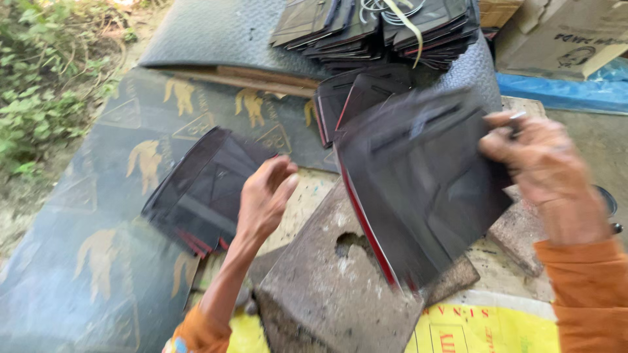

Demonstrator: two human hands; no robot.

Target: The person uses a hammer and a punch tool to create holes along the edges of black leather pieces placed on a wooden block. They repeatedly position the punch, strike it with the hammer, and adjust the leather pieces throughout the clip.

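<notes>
Along the left edge, green weeds (39,78) are seen beside a dark, glossy sheet (85,261) printed with faded gold bird shapes, which is spread flat and carries most of the things. On it, left of centre, a small fanned pile of flat black pieces (196,189) is laid, thin red edges showing at its lower corner. The left hand (265,199) is held just to the right of this pile, over its right edge; the fingers are loosely curled and nothing is seen pinched in them, though whether the pile is touched cannot be told. An orange sleeve is worn on each arm.

At the middle, a rough grey stone block (327,281) with a chipped hollow in its top is set at the near edge of the sheet. A stack of black sheets (418,189), flat, stiff-looking and roughly square with a red line down its left edge, is stood tilted with its lower corner on the block. It is blurred by motion. Its upper right corner is gripped by the right hand (543,163), with fingers closed over the edge, so the stack lies between the two hands and well apart from the left one.

Behind, at the far edge, a bundled heap of black pieces (379,29) rests on grey textured matting (222,33). At the upper right a cardboard box (562,36) is seen.
</notes>
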